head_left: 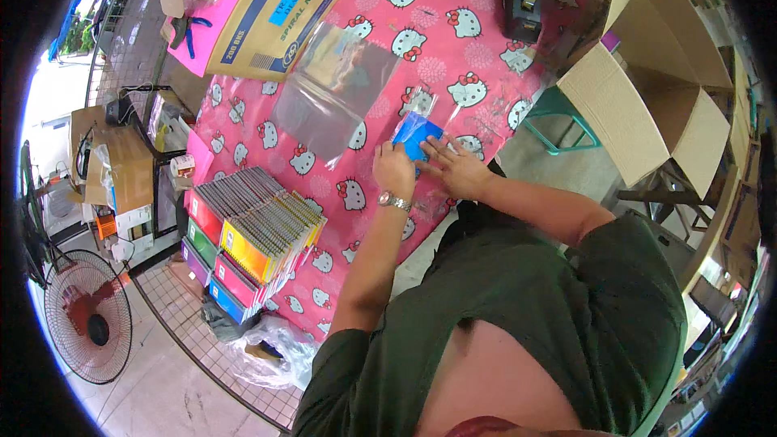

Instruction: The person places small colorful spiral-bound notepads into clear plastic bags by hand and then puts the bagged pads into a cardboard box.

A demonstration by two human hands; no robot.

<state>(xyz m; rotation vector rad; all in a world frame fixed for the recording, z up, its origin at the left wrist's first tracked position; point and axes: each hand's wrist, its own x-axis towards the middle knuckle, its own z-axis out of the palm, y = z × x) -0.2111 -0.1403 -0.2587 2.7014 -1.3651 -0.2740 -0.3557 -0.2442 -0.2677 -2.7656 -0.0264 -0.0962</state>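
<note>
A small blue notebook (418,133) lies on the pink patterned tablecloth, partly inside a clear plastic sleeve whose loose end points away from me. My left hand (394,168), with a metal watch on its wrist, is closed at the notebook's near left edge; its fingertips are partly hidden. Stretched fingers of my right hand (456,167) rest flat on the notebook's right side. Beyond my left hand lies a pile of clear plastic sleeves (328,105). Stacks of spiral notebooks (263,222) with coloured covers stand at the table's left.
A black tape dispenser (523,4) sits at the far right of the table. An open cardboard box (647,81) stands right, near a green stool (562,123). Far left are a large carton (279,12) and blue-handled pliers (192,32). A fan (87,316) stands on the floor.
</note>
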